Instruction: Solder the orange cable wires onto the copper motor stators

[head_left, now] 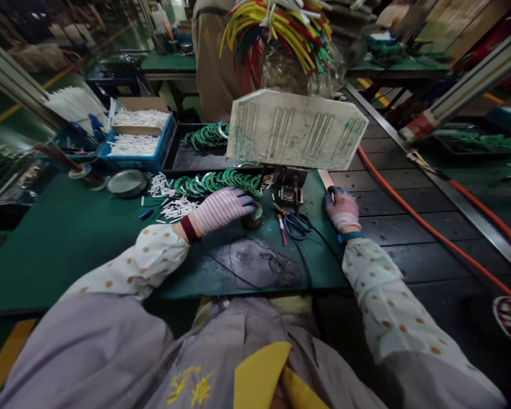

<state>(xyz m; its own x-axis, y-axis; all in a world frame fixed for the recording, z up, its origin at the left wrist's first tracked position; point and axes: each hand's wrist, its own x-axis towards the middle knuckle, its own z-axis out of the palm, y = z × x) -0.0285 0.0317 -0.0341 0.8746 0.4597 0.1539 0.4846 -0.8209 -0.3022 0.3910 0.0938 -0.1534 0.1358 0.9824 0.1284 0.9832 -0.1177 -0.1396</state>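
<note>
My left hand (pixel 226 209), in a striped glove with dark blue fingertips, reaches over the bench with its fingers stretched out. The fingertips are just above or at a small round tin (pixel 252 218); whether they touch it I cannot tell. Behind that hand lies a row of green ring-shaped parts (pixel 215 183). My right hand (pixel 343 209), in a matching glove, is curled closed at the bench's right edge. A pale flat strip (pixel 325 178) shows just beyond its fingers; what the fingers hold is hidden.
White short tubes (pixel 181 208) lie in piles left of the rings. Blue bins (pixel 164 136) of white tubes and a black tray (pixel 183 159) stand behind. A whitish panel (pixel 298 129) rises ahead, with blue-handled scissors (pixel 297 225) and cables below. An orange hose (pixel 402 193) crosses the slatted surface.
</note>
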